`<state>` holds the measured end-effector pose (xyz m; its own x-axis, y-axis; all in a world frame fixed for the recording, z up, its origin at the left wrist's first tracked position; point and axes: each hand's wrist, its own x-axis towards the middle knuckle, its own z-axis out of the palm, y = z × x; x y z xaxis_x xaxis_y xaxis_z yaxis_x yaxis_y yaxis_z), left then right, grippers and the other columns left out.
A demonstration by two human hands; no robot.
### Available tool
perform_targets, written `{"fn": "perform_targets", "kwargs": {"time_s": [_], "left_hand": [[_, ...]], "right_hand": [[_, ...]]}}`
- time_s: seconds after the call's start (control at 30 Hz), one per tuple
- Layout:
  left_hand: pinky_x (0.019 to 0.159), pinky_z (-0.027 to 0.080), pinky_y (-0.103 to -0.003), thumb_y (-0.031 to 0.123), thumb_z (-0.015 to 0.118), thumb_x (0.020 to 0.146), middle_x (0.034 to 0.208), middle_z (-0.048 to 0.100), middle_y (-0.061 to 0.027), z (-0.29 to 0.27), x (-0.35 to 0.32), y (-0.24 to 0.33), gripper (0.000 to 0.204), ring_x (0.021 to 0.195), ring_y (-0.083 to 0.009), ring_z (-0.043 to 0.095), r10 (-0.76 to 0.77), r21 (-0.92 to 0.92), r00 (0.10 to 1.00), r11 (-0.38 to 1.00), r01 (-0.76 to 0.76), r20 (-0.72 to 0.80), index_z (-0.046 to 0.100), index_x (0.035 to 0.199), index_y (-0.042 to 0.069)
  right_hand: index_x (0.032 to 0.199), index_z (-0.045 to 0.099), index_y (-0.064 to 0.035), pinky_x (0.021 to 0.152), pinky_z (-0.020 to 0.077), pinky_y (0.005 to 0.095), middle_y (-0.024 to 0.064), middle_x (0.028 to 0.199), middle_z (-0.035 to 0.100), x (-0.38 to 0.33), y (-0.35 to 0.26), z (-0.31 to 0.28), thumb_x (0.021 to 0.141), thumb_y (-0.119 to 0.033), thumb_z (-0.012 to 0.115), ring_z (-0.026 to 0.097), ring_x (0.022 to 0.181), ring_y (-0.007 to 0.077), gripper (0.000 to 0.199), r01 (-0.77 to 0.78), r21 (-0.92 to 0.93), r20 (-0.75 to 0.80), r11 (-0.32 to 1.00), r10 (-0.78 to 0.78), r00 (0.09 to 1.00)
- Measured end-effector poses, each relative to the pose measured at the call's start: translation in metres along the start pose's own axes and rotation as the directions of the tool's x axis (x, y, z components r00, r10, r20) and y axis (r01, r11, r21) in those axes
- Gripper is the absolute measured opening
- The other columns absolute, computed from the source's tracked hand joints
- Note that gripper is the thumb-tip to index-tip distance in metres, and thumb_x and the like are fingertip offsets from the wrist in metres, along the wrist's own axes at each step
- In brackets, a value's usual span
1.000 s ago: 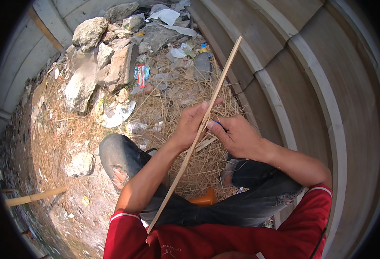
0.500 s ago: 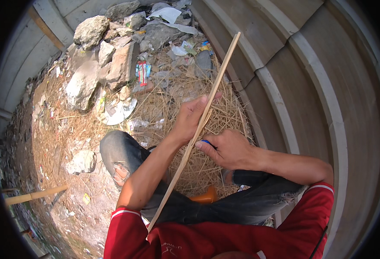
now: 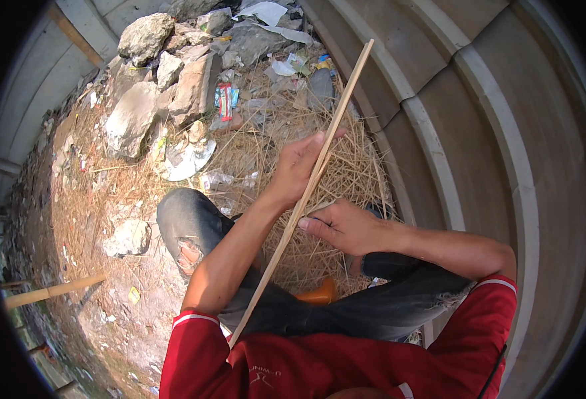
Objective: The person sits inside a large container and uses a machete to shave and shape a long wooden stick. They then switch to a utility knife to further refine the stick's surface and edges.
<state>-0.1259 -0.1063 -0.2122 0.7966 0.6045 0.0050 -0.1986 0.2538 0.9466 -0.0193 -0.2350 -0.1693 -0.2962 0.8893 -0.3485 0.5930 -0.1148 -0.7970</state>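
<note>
A long, pale wooden strip (image 3: 341, 114) slants from the corrugated sheets down to the front of my red shirt. My left hand (image 3: 294, 169) is closed around its upper half, thumb along the top. A thin sliver lies along the strip just below that grip. Lower down, the curled fingers of my right hand (image 3: 346, 227) meet the strip's edge, the thumb pressed against it. The blue and black tool seen in this hand a moment ago is hidden behind the fingers now.
Corrugated sheets (image 3: 479, 153) rise close on my right. Rocks (image 3: 137, 123) and litter lie ahead to the left, over dry straw (image 3: 353, 159). An orange plastic thing (image 3: 318, 292) sits between my bent legs. A bamboo pole (image 3: 53, 291) sticks in from the left.
The right hand has shifted slightly left and turned, so the blue tool is out of sight. The sliver now lies closer along the strip. The left hand still holds on.
</note>
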Motion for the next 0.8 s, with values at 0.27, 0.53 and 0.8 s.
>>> {"fn": "perform_targets", "kwargs": {"time_s": [0.27, 0.53, 0.8], "left_hand": [[0.044, 0.024, -0.023, 0.043, 0.041, 0.110, 0.052, 0.036, 0.0087, -0.001, 0.010, 0.002, 0.056, 0.044, -0.0023, 0.032, 0.005, -0.009, 1.000, 1.000, -0.005, -0.018, 0.056, 0.140, -0.001], [0.043, 0.024, -0.023, 0.041, 0.043, 0.109, 0.053, 0.037, 0.0088, 0.000, 0.016, -0.013, 0.055, 0.043, -0.0024, 0.032, 0.062, -0.019, 0.997, 0.998, -0.063, -0.036, 0.056, 0.139, -0.003], [0.041, 0.024, -0.023, 0.041, 0.043, 0.110, 0.054, 0.038, 0.0096, -0.001, 0.015, -0.020, 0.049, 0.043, -0.0023, 0.034, -0.038, -0.148, 0.999, 0.988, 0.041, 0.021, 0.062, 0.135, 0.004]], "right_hand": [[0.085, 0.068, -0.0025, 0.067, 0.0502, 0.0531, 0.0206, 0.064, 0.063, -0.001, -0.012, -0.006, 0.104, -0.045, 0.048, 0.065, 0.065, 0.0429, 0.051, -0.033, -0.252, -0.202, 0.967, -0.019, 0.979], [0.081, 0.066, -0.0009, 0.065, 0.0494, 0.0499, 0.0189, 0.060, 0.059, 0.006, 0.004, 0.000, 0.105, -0.046, 0.047, 0.062, 0.061, 0.0387, 0.055, 0.039, -0.011, -0.050, 0.999, -0.040, 0.998], [0.068, 0.056, -0.0018, 0.055, 0.0390, 0.0394, 0.0056, 0.054, 0.041, 0.016, 0.025, -0.011, 0.105, -0.055, 0.043, 0.042, 0.054, 0.0176, 0.066, -0.113, 0.229, 0.240, 0.967, 0.056, 0.969]]}}
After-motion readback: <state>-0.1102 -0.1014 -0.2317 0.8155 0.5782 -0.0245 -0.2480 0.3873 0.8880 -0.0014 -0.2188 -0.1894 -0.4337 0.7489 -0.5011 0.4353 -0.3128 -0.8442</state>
